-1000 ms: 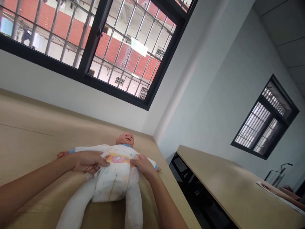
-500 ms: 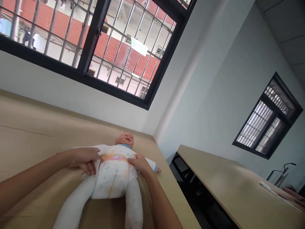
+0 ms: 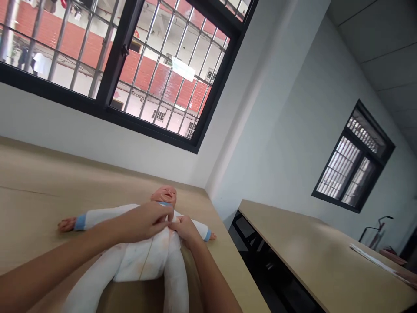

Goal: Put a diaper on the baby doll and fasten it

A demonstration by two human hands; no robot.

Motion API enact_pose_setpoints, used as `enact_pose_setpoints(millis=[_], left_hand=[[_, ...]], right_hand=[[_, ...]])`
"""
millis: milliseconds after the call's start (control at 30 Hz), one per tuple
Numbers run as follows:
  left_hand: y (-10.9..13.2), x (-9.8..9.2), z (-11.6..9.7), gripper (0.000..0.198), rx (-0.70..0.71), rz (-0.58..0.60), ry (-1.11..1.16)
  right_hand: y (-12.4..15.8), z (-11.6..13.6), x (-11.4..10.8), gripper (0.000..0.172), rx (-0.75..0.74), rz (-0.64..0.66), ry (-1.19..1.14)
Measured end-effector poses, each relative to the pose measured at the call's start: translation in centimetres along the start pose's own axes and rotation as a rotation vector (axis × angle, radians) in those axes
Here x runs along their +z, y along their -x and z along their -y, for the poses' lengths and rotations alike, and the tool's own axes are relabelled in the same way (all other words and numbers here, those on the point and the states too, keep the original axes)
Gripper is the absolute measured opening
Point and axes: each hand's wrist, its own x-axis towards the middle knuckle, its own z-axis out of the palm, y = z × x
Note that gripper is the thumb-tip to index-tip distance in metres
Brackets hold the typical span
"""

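A baby doll (image 3: 165, 194) in a white shirt with blue collar and cuffs lies on its back with its arms spread. Round its hips is a pale patterned diaper (image 3: 138, 263), above white-covered legs. My left hand (image 3: 156, 221) reaches across the doll's belly, thumb and fingers pinched at the diaper's waist on the right side. Right beside it, my right hand (image 3: 185, 228) is closed on the diaper's edge at the same side. The two hands nearly touch and cover most of the front waistband.
The doll lies on a tan table (image 3: 29, 208) against the wall. A second tan table (image 3: 302, 243) stands to the right across a dark gap, with papers (image 3: 374, 261) on it. A barred window (image 3: 163, 74) is above.
My left hand has moved right, from the diaper's left side across the belly to beside my right hand. The doll's left-side arm has come into view. The whole view has shifted slightly.
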Motion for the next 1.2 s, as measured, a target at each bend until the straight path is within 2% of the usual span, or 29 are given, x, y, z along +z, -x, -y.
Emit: enact_pose_setpoints(millis=[100,233,333,500,567,667,733,833,900,1033,1100,1200], left_hand=[[-1.8,3.7,0.3,0.021,0.010,0.079,0.060],[-2.5,6.9,2.7,0.023,-0.057,0.002,0.088],[-2.1,7.4,3.3,0.022,-0.109,0.002,0.048],[-1.8,7.2,2.9,0.020,-0.136,0.031,0.055],[-1.9,7.5,3.1,0.020,-0.149,0.020,0.067],[-1.9,8.0,3.6,0.020,-0.134,-0.023,0.069],[-1.9,8.3,3.8,0.019,-0.110,-0.044,0.060],[-1.8,8.5,4.0,0.018,-0.090,-0.053,0.046],[-1.8,8.5,3.9,0.015,-0.086,-0.059,0.040],[-1.8,8.5,3.7,0.020,-0.074,-0.082,0.024],[-1.8,8.4,3.6,0.023,-0.062,-0.081,0.025],[-1.7,7.9,3.4,0.029,-0.027,-0.043,0.016]], right_hand=[[0.1,-0.1,0.3,0.030,0.065,0.012,-0.083],[0.0,-0.6,0.0,0.029,0.095,-0.012,-0.108],[-0.4,-0.6,-1.5,0.035,0.124,-0.068,-0.151],[0.1,-0.9,-6.3,0.040,0.144,-0.247,-0.167],[0.9,-1.2,-7.9,0.041,0.163,-0.214,-0.138],[2.2,-1.6,-9.1,0.040,0.202,-0.072,-0.101],[2.9,-1.6,-9.1,0.050,0.236,0.064,-0.112],[3.6,-1.1,-8.2,0.074,0.254,0.357,-0.168],[3.9,-0.6,-7.1,0.076,0.195,0.479,-0.180],[3.9,0.0,-5.0,0.059,0.052,0.380,-0.349],[3.5,-0.3,-4.6,0.055,0.049,0.322,-0.466],[2.7,-1.3,-4.7,0.051,0.081,0.272,-0.514]])
